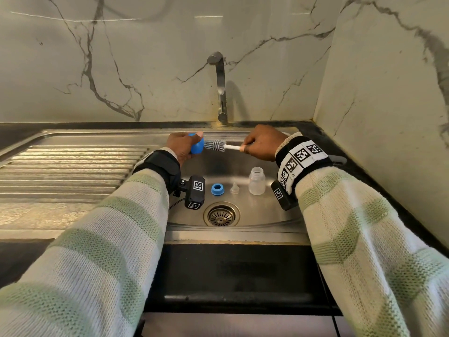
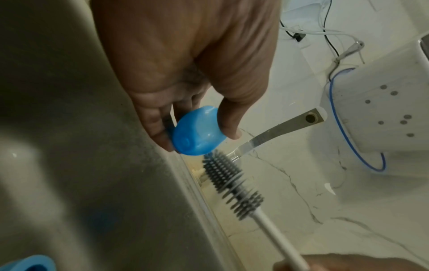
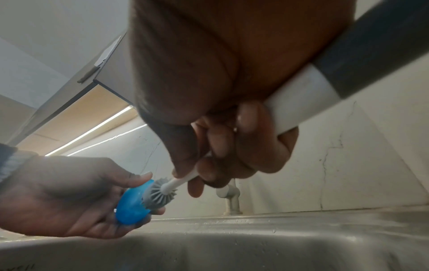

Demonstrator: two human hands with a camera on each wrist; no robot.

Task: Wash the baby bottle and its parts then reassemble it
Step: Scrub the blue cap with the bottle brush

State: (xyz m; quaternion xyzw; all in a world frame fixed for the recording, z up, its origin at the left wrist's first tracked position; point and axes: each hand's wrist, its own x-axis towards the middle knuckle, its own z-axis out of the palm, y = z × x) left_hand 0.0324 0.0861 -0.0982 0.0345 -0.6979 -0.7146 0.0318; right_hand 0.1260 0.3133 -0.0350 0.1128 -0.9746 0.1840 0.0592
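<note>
My left hand grips a blue dome-shaped bottle cap over the sink. My right hand holds the white handle of a grey bristle brush, whose head is pushed into the cap's open side. On the sink floor stand the clear bottle, the small clear nipple and the blue screw ring, side by side and apart from each other.
The steel sink has a drain near its front. The tap rises behind it, with no water visible. A ribbed draining board lies to the left; a marble wall closes the right side.
</note>
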